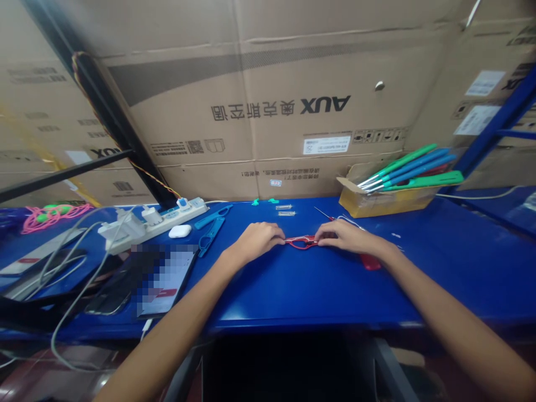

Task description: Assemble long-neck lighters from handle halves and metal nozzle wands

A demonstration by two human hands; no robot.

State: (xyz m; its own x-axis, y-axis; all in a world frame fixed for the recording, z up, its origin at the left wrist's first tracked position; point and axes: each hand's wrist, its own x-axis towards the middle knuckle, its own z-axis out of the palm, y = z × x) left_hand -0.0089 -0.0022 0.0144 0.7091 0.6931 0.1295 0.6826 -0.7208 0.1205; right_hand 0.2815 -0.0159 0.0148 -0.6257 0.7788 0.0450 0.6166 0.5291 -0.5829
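A small red plastic piece [299, 243] with an oval loop is held level above the blue table [268, 296]. My left hand [260, 241] pinches its left end. The right end is between the closed fingers of my right hand [344, 237]. Under and beside my right hand lies another red part [370, 262], partly hidden by the wrist. Thin metal rods [323, 213] stick out behind that hand. Two small clear pieces [286, 213] lie behind the red piece, with small green bits [273, 200] farther back.
Blue plastic parts [211, 235], a white earphone case [180, 231], a power strip [163, 222] and phones [167, 282] with cables are on the left. At the back right, a yellow cardboard box [387, 202] holds green and blue handled tools. Large cartons [268, 67] stand behind.
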